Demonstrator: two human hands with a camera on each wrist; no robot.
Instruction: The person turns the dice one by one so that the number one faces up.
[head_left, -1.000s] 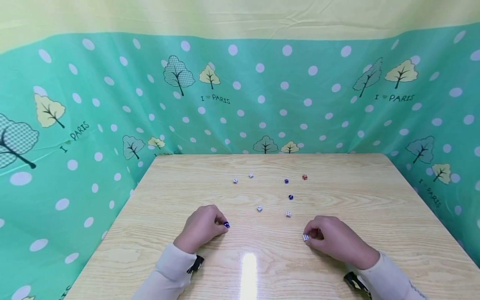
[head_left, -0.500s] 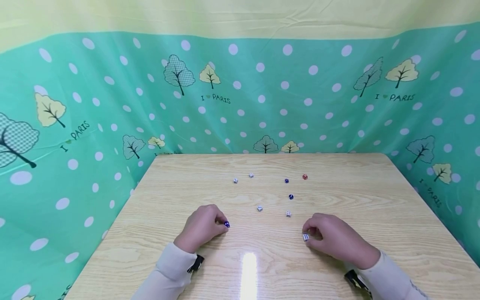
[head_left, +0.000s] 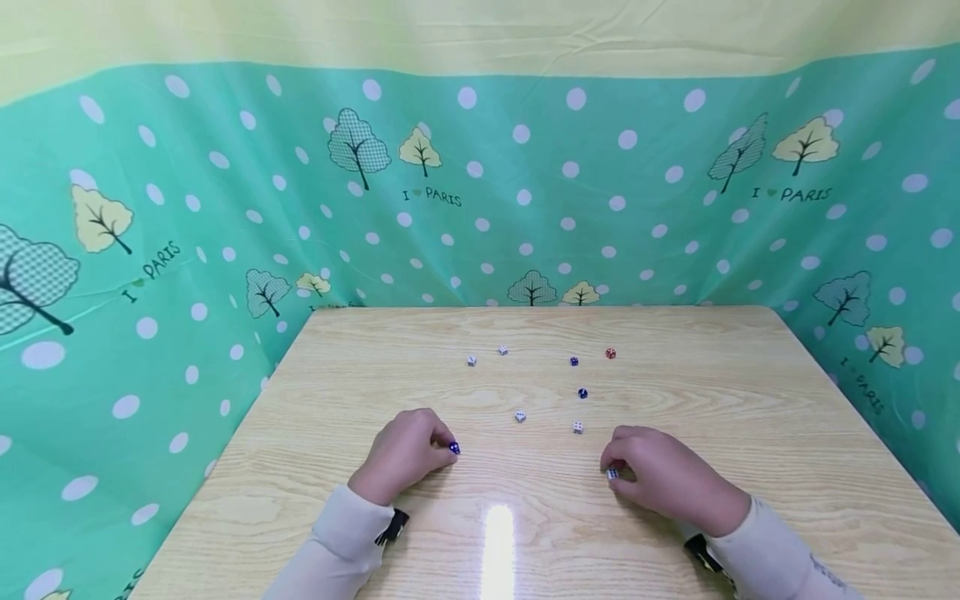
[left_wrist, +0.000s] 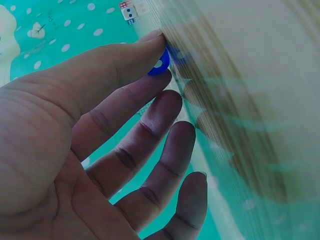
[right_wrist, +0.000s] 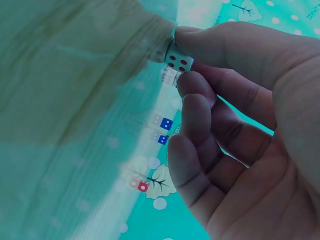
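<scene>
Near the table's left front, my left hand (head_left: 405,454) pinches a blue die (head_left: 453,448) between thumb and index finger, down at the tabletop. In the left wrist view the thumb covers much of that die (left_wrist: 160,65), and the other fingers are spread loosely. On the right, the thumb and fingers of my right hand (head_left: 667,475) hold a white die (head_left: 612,473) at the table surface. Its red-dotted face (right_wrist: 179,61) shows in the right wrist view, with the thumb above it and the index finger below.
Farther back on the wooden table (head_left: 360,367) lie white dice, the nearest being one white die (head_left: 577,427) and another white die (head_left: 521,417). Two blue dice, one a blue die (head_left: 582,393), and a red die (head_left: 611,353) are scattered there. A green dotted curtain (head_left: 420,250) surrounds the table.
My right hand has shifted slightly left, its fingers coming farther over the white die, which stays in place. The left hand and its blue die have not visibly moved.
</scene>
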